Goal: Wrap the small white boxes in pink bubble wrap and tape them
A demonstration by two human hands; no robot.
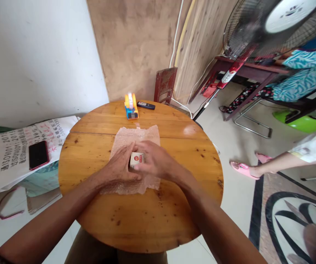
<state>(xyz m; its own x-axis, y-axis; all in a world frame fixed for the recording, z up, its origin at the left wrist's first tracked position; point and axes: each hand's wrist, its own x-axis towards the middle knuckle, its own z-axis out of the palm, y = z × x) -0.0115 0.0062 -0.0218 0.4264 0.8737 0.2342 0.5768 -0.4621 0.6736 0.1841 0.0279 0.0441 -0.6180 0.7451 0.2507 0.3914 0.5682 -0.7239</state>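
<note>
A small printed carton [137, 158], its pale face marked in red, is held above the middle of a sheet of pinkish bubble wrap [152, 135], framed by two bare hands. By the right hand [156, 159], curled nearly closed, the carton is gripped from its right side, the thumb laid at the near edge. The left hand [122, 159] is half curled round the opposite side, thumb spread below the fingers; whether any grip is taken by it cannot be told. Good handling, it is judged, would be served by light, even pressure from both sides, since thin card walls may be dented by a hard squeeze. The carton is best kept square to the sheet and near its centre, so that ample margin is left all round, and the sheet's uneven edges are best smoothed flat and not trapped under a wrist. Beneath lies a round wooden table [190, 161], on whose far side an orange-and-blue tape dispenser [130, 106] is set, loaded with a roll, beside a slim black object [146, 105] that cannot be identified for certain. Farther out, a smartphone [38, 154] is seen at left on printed sacking, and a pedestal fan [292, 16] at right.
</note>
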